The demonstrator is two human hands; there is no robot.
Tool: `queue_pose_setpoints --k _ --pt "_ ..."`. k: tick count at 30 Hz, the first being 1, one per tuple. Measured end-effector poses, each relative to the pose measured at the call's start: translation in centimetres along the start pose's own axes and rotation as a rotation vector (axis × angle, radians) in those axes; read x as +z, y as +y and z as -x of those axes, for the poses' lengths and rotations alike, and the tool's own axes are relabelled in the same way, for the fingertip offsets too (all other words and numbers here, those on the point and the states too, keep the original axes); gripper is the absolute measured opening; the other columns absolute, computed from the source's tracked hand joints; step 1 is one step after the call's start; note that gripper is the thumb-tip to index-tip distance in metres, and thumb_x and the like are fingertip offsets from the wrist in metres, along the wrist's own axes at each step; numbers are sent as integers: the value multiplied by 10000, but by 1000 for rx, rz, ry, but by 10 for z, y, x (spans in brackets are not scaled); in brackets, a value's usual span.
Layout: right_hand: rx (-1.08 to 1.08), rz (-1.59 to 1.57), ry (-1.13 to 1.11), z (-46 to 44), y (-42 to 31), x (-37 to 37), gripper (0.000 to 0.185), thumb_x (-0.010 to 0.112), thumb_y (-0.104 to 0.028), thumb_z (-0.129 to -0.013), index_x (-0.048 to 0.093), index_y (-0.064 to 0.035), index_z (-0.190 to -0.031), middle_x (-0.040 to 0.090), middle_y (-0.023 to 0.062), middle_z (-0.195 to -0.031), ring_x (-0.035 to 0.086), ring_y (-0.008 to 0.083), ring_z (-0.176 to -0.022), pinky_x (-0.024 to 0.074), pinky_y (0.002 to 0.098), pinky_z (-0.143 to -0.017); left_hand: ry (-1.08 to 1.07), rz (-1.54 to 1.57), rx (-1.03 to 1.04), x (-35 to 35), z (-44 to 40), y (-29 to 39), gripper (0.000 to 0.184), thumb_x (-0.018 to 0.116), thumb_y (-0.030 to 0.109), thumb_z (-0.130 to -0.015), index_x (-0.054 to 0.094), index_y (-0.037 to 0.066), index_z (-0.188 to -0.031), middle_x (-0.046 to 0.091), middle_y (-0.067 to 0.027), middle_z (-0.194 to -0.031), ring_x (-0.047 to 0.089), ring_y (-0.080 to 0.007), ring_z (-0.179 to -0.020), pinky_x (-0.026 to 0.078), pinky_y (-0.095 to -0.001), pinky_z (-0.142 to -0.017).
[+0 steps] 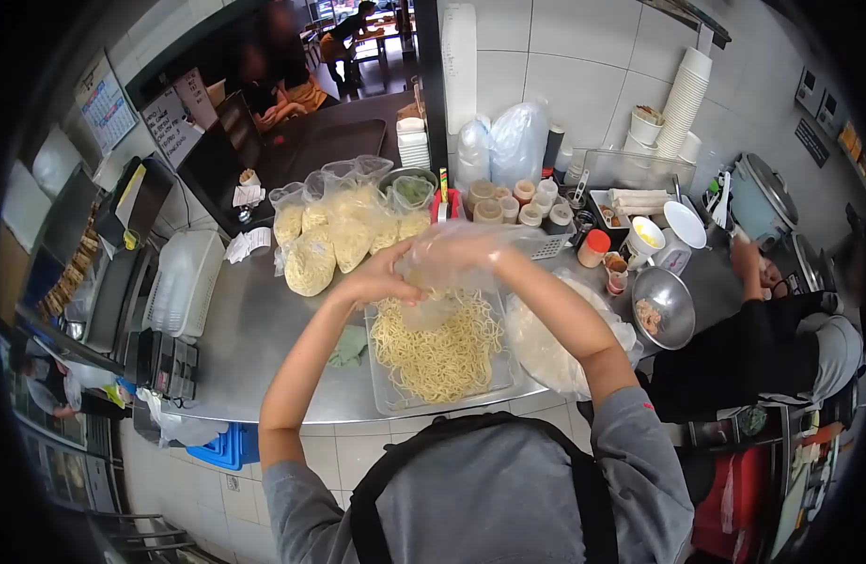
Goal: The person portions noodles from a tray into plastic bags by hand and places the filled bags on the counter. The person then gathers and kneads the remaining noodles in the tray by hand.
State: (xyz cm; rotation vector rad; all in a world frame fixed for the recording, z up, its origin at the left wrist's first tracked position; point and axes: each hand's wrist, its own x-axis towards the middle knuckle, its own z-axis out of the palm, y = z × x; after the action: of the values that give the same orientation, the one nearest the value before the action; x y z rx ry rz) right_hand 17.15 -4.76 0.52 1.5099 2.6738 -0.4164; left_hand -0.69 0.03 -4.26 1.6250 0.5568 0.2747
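A clear plastic bag [431, 310] hangs between my hands, above a pile of yellow noodles [435, 352] in a clear plastic tray [384, 399]. My left hand [388, 279] has its fingers closed on the bag's left side. At the bag's upper right, my right hand [463, 252] is closed on the film, which drapes over it and blurs the fingers. Behind my left hand stand several tied bags of noodles [311, 261]. A green cloth [348, 346] lies left of the tray, and a large plastic-wrapped pale bundle [546, 338] lies to its right.
Sauce bottles fill a white basket [552, 246] at the back. A metal bowl [672, 324] with pinkish pieces sits at the right, near a co-worker's hand [748, 263]. A white crate [205, 296] is on the left. The steel counter [254, 362] ends just before me.
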Motion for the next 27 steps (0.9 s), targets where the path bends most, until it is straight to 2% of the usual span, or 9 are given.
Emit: queue_pose_setpoints --k 5,8,11,15,17,20,22,26,27 --pt "-23 -83 358 45 11 -6 700 736 -271 -674 481 -68 -1294 615 192 -1054 603 335 -969 480 402 -831 53 -14 -38 -6 1 -1 866 704 -67 -674 259 -30 -1415 634 -140 -1029 668 -143 -724 527 -246 -640" --pt "46 -316 316 23 15 40 877 767 -264 -636 344 -90 -1384 598 207 -1062 578 360 -1008 470 412 -846 106 25 52 -5 9 5 832 694 -36 -702 284 22 -1423 671 -146 -932 652 -137 -642 526 -246 -638" --pt "117 -399 541 -3 24 94 934 762 -215 -641 269 -99 -1426 586 221 -1071 566 373 -1030 459 418 -867 169 -14 43 -9 22 10 850 679 -62 -694 251 -8 -1427 625 -151 -1058 653 -126 -687 534 -249 -618" --pt "146 -187 520 -5 38 101 733 669 -122 -738 333 -68 -1388 601 169 -901 600 298 -889 474 380 -778 204 -81 10 -6 24 -22 833 651 -55 -711 251 26 -1438 619 -162 -1079 631 -112 -664 534 -248 -613" --pt "69 -452 534 -1 46 90 594 631 -100 -779 412 -68 -1330 618 120 -923 604 227 -887 480 335 -766 223 -95 -6 -5 21 -39 832 643 -52 -715 250 41 -1443 628 -160 -1060 624 -107 -659 536 -250 -613" --pt "47 -1069 519 17 29 54 432 617 -92 -817 503 -73 -1233 629 57 -947 593 142 -877 482 278 -750 182 -53 0 -2 20 -41 863 661 -54 -703 222 16 -1443 479 -242 -1289 657 -166 -717 544 -271 -614" --pt "-51 -1390 539 16 27 38 352 636 -104 -819 540 -84 -1157 634 43 -937 595 121 -845 490 261 -737 171 4 -26 -2 16 -38 849 654 -56 -702 233 4 -1437 548 -187 -1207 640 -132 -687 533 -256 -602" --pt "-180 -1386 536 -12 27 75 305 678 -156 -779 578 -74 -1055 625 32 -888 591 157 -827 473 283 -741 172 83 -15 -2 7 -29 846 660 -59 -695 240 -18 -1429 573 -165 -1181 641 -122 -686 523 -244 -594" --pt "-158 -1137 463 -12 25 70 292 672 -180 -783 584 -67 -1037 623 45 -897 587 171 -830 467 289 -757 167 89 29 -2 7 -27 848 670 -50 -693 248 -14 -1427 602 -159 -1088 643 -130 -674 527 -251 -600"
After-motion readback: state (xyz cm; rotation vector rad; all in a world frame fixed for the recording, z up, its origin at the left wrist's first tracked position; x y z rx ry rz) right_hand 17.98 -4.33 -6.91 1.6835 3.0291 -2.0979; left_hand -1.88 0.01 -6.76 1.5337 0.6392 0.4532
